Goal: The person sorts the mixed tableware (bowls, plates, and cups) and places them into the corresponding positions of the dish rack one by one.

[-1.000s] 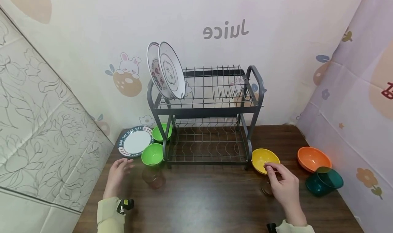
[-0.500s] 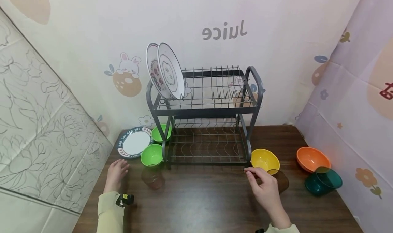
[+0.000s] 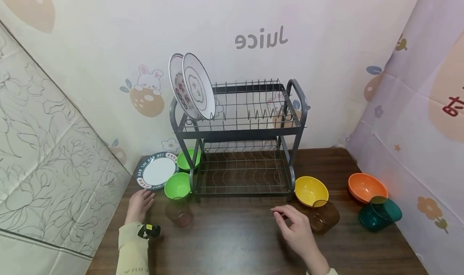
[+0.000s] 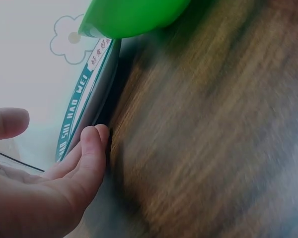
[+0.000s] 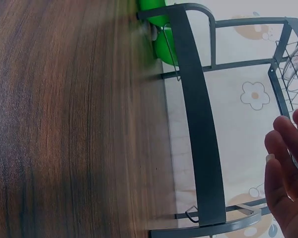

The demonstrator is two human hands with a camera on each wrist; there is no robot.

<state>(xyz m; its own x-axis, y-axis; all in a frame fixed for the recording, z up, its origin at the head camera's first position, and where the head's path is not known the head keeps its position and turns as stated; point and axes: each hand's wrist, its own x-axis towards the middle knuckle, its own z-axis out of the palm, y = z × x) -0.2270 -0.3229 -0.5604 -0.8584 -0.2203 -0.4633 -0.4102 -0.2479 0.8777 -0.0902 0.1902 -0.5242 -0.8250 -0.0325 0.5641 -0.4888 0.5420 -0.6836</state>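
My empty, relaxed left hand point(image 3: 139, 206) lies by the plate point(image 3: 158, 171), contact unclear, best slid underneath, while my loosely bent right hand point(image 3: 296, 231) holds nothing.

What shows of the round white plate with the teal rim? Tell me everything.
The round white plate looks glossy, perhaps ceramic. Its broad teal rim carries pale lettering and white panels with red characters. It lies face up on the dark wood-grain table, left of two round green bowls. The left hand is at its near edge; contact is unclear.
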